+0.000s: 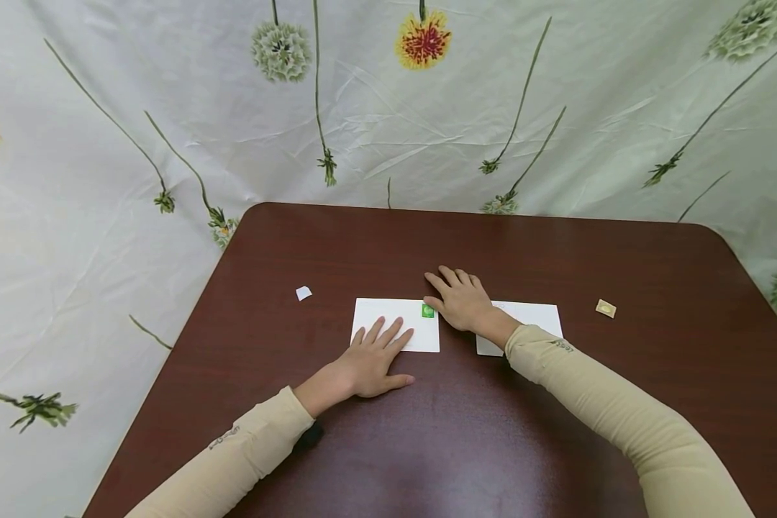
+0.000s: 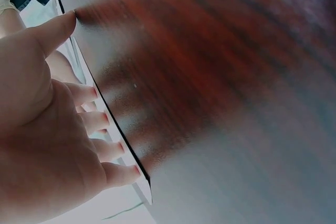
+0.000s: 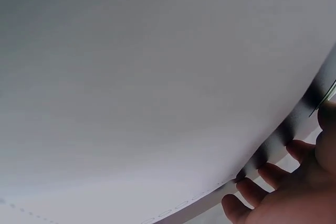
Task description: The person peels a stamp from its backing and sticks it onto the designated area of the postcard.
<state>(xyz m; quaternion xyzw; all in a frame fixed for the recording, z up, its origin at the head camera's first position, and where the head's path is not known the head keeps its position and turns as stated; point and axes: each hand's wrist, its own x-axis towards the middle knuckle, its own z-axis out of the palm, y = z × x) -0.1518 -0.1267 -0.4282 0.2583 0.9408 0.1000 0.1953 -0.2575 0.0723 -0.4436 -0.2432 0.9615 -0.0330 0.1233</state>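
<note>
A white envelope (image 1: 424, 338) lies flat on the table, with a green stamp (image 1: 427, 311) at its upper right corner. Spread fingers of my left hand (image 1: 370, 365) rest on that envelope's lower part, thumb off to the right of them. My right hand (image 1: 464, 299) reaches over from the right; its thumb is at the green stamp, and its other fingers extend over the table beyond the envelope's edge. Under the right wrist lies a second white envelope (image 1: 534, 315), partly hidden by the forearm. It fills most of the right wrist view, where faint printed marks show along its edge.
To the left on the dark red-brown table (image 1: 492, 446) lies a small white paper piece (image 1: 303, 293). At the right is a small beige stamp-like square (image 1: 606, 309). Behind the table's far edge hangs a white flower-patterned cloth (image 1: 362, 108).
</note>
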